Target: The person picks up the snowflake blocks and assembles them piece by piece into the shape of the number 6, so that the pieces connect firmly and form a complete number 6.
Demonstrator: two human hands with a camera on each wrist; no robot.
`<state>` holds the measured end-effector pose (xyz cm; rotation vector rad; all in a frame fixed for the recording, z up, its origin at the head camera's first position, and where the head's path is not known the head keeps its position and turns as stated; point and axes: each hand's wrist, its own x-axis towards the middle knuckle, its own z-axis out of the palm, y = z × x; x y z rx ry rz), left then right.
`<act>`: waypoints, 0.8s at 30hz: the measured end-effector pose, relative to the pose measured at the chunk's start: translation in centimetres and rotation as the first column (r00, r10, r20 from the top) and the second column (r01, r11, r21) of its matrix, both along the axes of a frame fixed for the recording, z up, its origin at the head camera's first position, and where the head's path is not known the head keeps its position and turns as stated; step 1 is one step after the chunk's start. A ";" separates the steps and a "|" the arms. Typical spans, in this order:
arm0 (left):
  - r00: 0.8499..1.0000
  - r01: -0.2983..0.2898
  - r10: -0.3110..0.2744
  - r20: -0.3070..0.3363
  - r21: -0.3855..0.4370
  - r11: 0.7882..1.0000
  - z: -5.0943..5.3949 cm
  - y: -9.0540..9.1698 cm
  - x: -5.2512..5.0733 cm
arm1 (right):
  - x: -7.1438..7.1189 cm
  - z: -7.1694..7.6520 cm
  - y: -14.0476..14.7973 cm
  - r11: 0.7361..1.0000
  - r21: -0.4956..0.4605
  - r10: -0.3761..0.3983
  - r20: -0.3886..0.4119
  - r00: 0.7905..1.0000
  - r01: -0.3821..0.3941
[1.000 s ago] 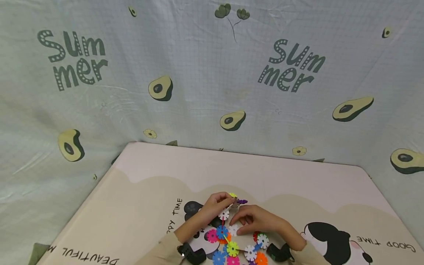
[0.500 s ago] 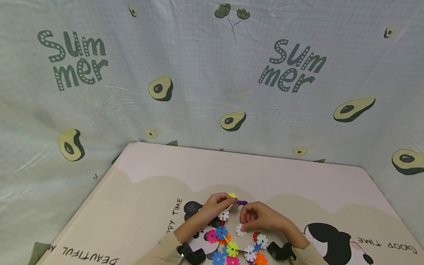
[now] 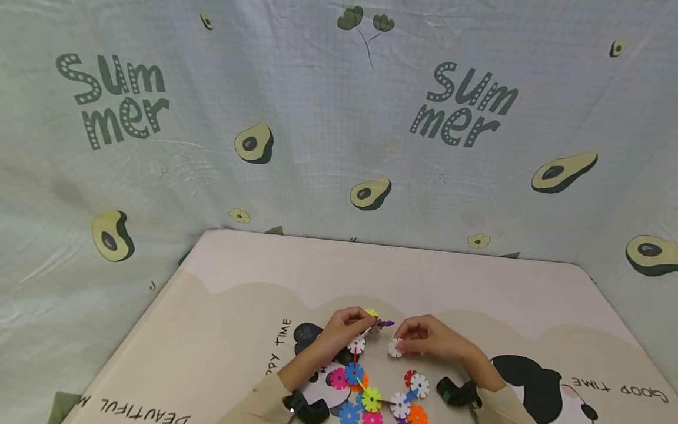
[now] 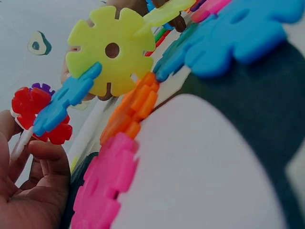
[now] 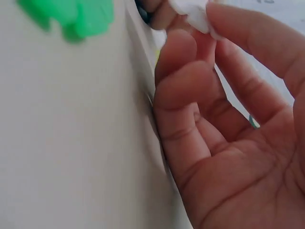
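A chain of notched discs (image 3: pixel 372 399) lies on the near part of the counter (image 3: pixel 254 259), about midway between its left and right edges, and runs out of the head view at the bottom. The left hand (image 3: pixel 344 328) is at the chain's far end, thumb and fingertips drawn together on it beside a yellow-green disc (image 3: pixel 372 312) and a purple piece (image 3: pixel 388 323); exactly which piece lies between the fingertips is hidden. The right hand (image 3: pixel 428 337), on the side towards the counter's right edge, pinches a single white disc (image 3: pixel 394 348) by its rim, the other fingers loosely bent. This disc is near the purple piece, with a visible gap between the two. In the left wrist view, an upright yellow disc (image 4: pixel 131 43) joins a blue disc (image 4: pixel 64 105), which in turn meets a red disc (image 4: pixel 29 104) just beside the left hand; an orange disc (image 4: pixel 128 112) and a pink disc (image 4: pixel 105 181) lie below. A blurred green disc (image 5: pixel 93 16) enters the upper left of the right wrist view. Each arm bears a beige sleeve (image 3: pixel 259 403) and a black wrist device (image 3: pixel 312 410). A printed black-and-white animal (image 3: pixel 545 383) marks the counter's surface towards its right edge. Beyond the far edge hangs a pale curtain (image 3: pixel 318 106) printed with avocados (image 3: pixel 371 194).
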<state>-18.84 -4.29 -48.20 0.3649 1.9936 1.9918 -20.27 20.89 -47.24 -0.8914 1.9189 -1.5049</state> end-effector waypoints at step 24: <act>0.999 0.039 -0.039 -0.037 -0.010 0.999 -0.3 0.0 0.0 | 0.0 1.0 0.5 0.940 -0.020 -0.338 0.076 0.938 0.340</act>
